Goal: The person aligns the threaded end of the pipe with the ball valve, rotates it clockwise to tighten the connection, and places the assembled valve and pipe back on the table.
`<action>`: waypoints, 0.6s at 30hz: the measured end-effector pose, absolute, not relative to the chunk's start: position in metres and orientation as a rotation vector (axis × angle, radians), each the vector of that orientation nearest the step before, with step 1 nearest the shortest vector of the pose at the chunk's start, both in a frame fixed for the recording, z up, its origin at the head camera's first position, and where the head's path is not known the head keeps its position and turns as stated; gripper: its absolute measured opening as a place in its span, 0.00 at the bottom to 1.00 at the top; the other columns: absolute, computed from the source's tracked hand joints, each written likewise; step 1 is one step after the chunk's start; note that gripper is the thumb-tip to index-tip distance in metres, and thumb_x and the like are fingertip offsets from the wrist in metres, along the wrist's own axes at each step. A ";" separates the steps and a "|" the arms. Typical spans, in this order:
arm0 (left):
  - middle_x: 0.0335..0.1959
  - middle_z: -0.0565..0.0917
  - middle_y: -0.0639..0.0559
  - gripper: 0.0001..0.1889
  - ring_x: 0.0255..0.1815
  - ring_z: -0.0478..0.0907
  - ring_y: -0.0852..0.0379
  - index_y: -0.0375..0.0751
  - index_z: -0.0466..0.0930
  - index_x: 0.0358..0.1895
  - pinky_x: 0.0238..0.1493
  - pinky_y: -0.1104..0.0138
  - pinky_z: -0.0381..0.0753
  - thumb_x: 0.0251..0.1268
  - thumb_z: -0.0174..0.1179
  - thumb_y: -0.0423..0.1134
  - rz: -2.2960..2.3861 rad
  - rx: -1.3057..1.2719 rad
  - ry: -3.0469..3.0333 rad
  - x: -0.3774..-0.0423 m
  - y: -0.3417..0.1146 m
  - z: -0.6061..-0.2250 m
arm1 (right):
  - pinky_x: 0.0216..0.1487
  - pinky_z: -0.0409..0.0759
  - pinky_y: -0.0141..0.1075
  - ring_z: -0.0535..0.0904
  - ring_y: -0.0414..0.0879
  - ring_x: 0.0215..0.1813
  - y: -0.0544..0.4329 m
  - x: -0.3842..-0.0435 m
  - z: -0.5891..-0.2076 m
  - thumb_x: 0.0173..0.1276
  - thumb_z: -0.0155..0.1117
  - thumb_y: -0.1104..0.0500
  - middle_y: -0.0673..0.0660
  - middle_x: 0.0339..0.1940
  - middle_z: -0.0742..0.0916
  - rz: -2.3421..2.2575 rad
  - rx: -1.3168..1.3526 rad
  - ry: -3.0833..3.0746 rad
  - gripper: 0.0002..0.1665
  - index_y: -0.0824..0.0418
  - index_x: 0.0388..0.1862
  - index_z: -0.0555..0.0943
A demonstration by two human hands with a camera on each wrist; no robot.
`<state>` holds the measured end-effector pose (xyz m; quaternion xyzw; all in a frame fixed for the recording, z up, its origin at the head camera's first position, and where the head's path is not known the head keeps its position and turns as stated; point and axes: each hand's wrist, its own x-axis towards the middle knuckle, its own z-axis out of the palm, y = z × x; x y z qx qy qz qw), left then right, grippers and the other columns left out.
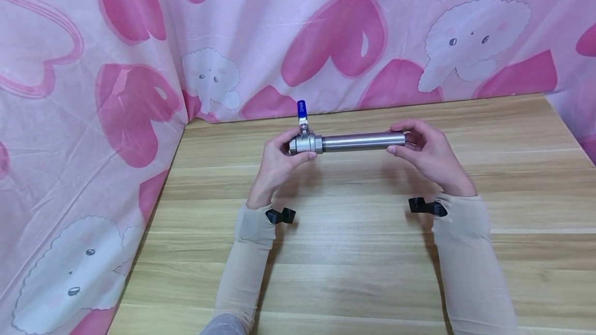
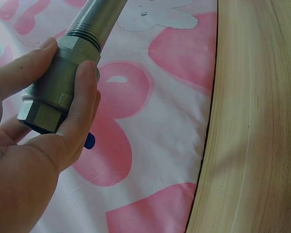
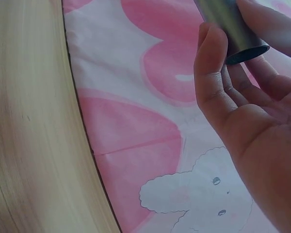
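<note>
Head view, pipe [image 1: 357, 142] crosswise, valve [image 1: 306, 143] leftward, left fingers [image 1: 300, 158] gripping valve, right fingers [image 1: 415, 126] pinching pipe

1 steel pipe [image 1: 358, 141]; 1 valve [image 1: 304, 143] on pipe's L end, w/ 1 blue lever [image 1: 301, 109]. L hand [image 1: 276, 165] at pipe's valve end + R hand [image 1: 435, 156] at opp. end = 2 hands. 2 sleeves [image 1: 467, 257], 2 blk brackets [image 1: 417, 204] nearside of pipe. 1 desk [image 1: 344, 273] under pipe. 3 white printed animals [image 1: 475, 37] beyond/L of pipe.

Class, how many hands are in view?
2: the left hand grips the blue-handled silver metal valve; the right hand holds the open end of the silver metal pipe.
</note>
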<state>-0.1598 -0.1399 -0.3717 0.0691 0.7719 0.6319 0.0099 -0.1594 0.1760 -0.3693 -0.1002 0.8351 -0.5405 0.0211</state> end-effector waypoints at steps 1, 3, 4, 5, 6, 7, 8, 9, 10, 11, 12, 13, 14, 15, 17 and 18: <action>0.55 0.81 0.44 0.32 0.49 0.78 0.51 0.39 0.77 0.60 0.49 0.65 0.82 0.46 0.74 0.29 1.970 0.215 2.410 -0.160 -0.140 -0.372 | 0.40 0.80 0.23 0.79 0.43 0.43 0.176 -0.159 -0.370 0.62 0.70 0.58 0.52 0.51 0.80 -1.672 -0.312 2.593 0.24 0.56 0.58 0.76; 0.55 0.81 0.45 0.32 0.49 0.78 0.51 0.40 0.78 0.60 0.50 0.65 0.82 0.46 0.74 0.29 1.970 0.216 2.412 -0.160 -0.140 -0.372 | 0.39 0.80 0.23 0.78 0.43 0.42 0.176 -0.160 -0.370 0.63 0.70 0.58 0.52 0.50 0.80 -1.665 -0.312 2.600 0.24 0.56 0.58 0.76; 0.55 0.81 0.45 0.31 0.48 0.78 0.51 0.40 0.78 0.59 0.50 0.65 0.82 0.46 0.74 0.29 1.968 0.216 2.413 -0.160 -0.140 -0.371 | 0.39 0.80 0.23 0.78 0.43 0.42 0.176 -0.160 -0.370 0.63 0.70 0.57 0.52 0.50 0.80 -1.660 -0.312 2.603 0.24 0.56 0.58 0.76; 0.55 0.81 0.45 0.31 0.48 0.78 0.52 0.40 0.78 0.59 0.50 0.65 0.82 0.46 0.74 0.29 1.969 0.216 2.412 -0.160 -0.140 -0.371 | 0.39 0.80 0.23 0.78 0.43 0.42 0.176 -0.160 -0.371 0.63 0.69 0.57 0.52 0.49 0.80 -1.656 -0.311 2.607 0.24 0.56 0.58 0.76; 0.55 0.81 0.45 0.31 0.48 0.78 0.52 0.41 0.79 0.59 0.50 0.65 0.82 0.46 0.74 0.29 1.967 0.215 2.412 -0.160 -0.140 -0.371 | 0.39 0.80 0.23 0.78 0.42 0.42 0.177 -0.160 -0.371 0.63 0.69 0.56 0.52 0.49 0.80 -1.653 -0.310 2.607 0.24 0.56 0.58 0.76; 0.54 0.81 0.45 0.31 0.48 0.78 0.52 0.41 0.79 0.59 0.50 0.65 0.82 0.46 0.74 0.30 1.967 0.214 2.413 -0.160 -0.140 -0.371 | 0.39 0.80 0.23 0.79 0.42 0.41 0.177 -0.160 -0.371 0.63 0.69 0.56 0.52 0.49 0.80 -1.652 -0.311 2.607 0.24 0.56 0.58 0.76; 0.54 0.81 0.45 0.31 0.48 0.78 0.52 0.42 0.79 0.59 0.50 0.65 0.82 0.46 0.74 0.30 1.967 0.215 2.414 -0.160 -0.140 -0.371 | 0.39 0.80 0.23 0.79 0.42 0.41 0.177 -0.160 -0.371 0.64 0.69 0.55 0.51 0.49 0.80 -1.651 -0.312 2.606 0.24 0.56 0.58 0.76; 0.54 0.81 0.45 0.31 0.48 0.78 0.52 0.42 0.79 0.59 0.50 0.65 0.82 0.46 0.74 0.30 1.966 0.219 2.415 -0.160 -0.140 -0.371 | 0.39 0.80 0.23 0.79 0.42 0.41 0.177 -0.160 -0.372 0.64 0.68 0.55 0.51 0.49 0.80 -1.650 -0.316 2.607 0.24 0.56 0.58 0.76; 0.54 0.81 0.45 0.30 0.48 0.78 0.51 0.41 0.79 0.58 0.50 0.65 0.82 0.46 0.74 0.30 1.966 0.223 2.415 -0.160 -0.139 -0.371 | 0.38 0.80 0.24 0.79 0.42 0.40 0.177 -0.161 -0.372 0.64 0.68 0.55 0.51 0.49 0.80 -1.650 -0.321 2.606 0.24 0.56 0.58 0.76; 0.54 0.81 0.44 0.30 0.48 0.78 0.51 0.41 0.79 0.58 0.50 0.65 0.82 0.46 0.74 0.30 1.967 0.227 2.415 -0.160 -0.139 -0.371 | 0.38 0.80 0.24 0.80 0.41 0.40 0.178 -0.161 -0.372 0.65 0.67 0.55 0.51 0.48 0.80 -1.650 -0.327 2.607 0.24 0.56 0.58 0.76; 0.54 0.81 0.44 0.30 0.48 0.78 0.51 0.41 0.79 0.58 0.50 0.64 0.82 0.46 0.74 0.30 1.966 0.230 2.415 -0.160 -0.140 -0.371 | 0.38 0.81 0.24 0.80 0.41 0.39 0.178 -0.161 -0.372 0.65 0.67 0.55 0.51 0.48 0.80 -1.650 -0.333 2.607 0.24 0.57 0.58 0.76; 0.54 0.81 0.44 0.30 0.48 0.78 0.51 0.41 0.79 0.58 0.50 0.64 0.82 0.46 0.74 0.29 1.966 0.232 2.414 -0.160 -0.140 -0.371 | 0.38 0.81 0.25 0.80 0.41 0.39 0.177 -0.161 -0.373 0.66 0.66 0.55 0.51 0.47 0.80 -1.654 -0.335 2.604 0.23 0.57 0.58 0.76; 0.54 0.81 0.44 0.30 0.49 0.78 0.51 0.41 0.79 0.58 0.51 0.63 0.82 0.46 0.74 0.29 1.965 0.235 2.412 -0.160 -0.140 -0.371 | 0.38 0.81 0.25 0.80 0.41 0.38 0.177 -0.161 -0.373 0.66 0.66 0.55 0.51 0.46 0.81 -1.657 -0.336 2.603 0.22 0.57 0.58 0.76; 0.54 0.81 0.44 0.30 0.49 0.78 0.51 0.41 0.79 0.58 0.51 0.62 0.82 0.46 0.74 0.30 1.965 0.235 2.410 -0.159 -0.140 -0.371 | 0.38 0.81 0.26 0.80 0.41 0.38 0.177 -0.161 -0.373 0.67 0.65 0.55 0.51 0.45 0.81 -1.659 -0.337 2.602 0.22 0.57 0.58 0.76; 0.54 0.81 0.45 0.30 0.49 0.78 0.50 0.42 0.79 0.58 0.52 0.61 0.82 0.46 0.74 0.30 1.964 0.231 2.405 -0.159 -0.139 -0.370 | 0.38 0.82 0.26 0.81 0.41 0.38 0.176 -0.161 -0.373 0.67 0.64 0.54 0.50 0.44 0.81 -1.663 -0.330 2.603 0.20 0.57 0.57 0.76; 0.54 0.81 0.45 0.30 0.49 0.77 0.50 0.43 0.79 0.58 0.53 0.59 0.81 0.46 0.74 0.30 1.965 0.231 2.402 -0.159 -0.139 -0.370 | 0.38 0.82 0.26 0.81 0.40 0.38 0.175 -0.161 -0.373 0.68 0.64 0.54 0.50 0.43 0.81 -1.667 -0.326 2.602 0.20 0.57 0.57 0.76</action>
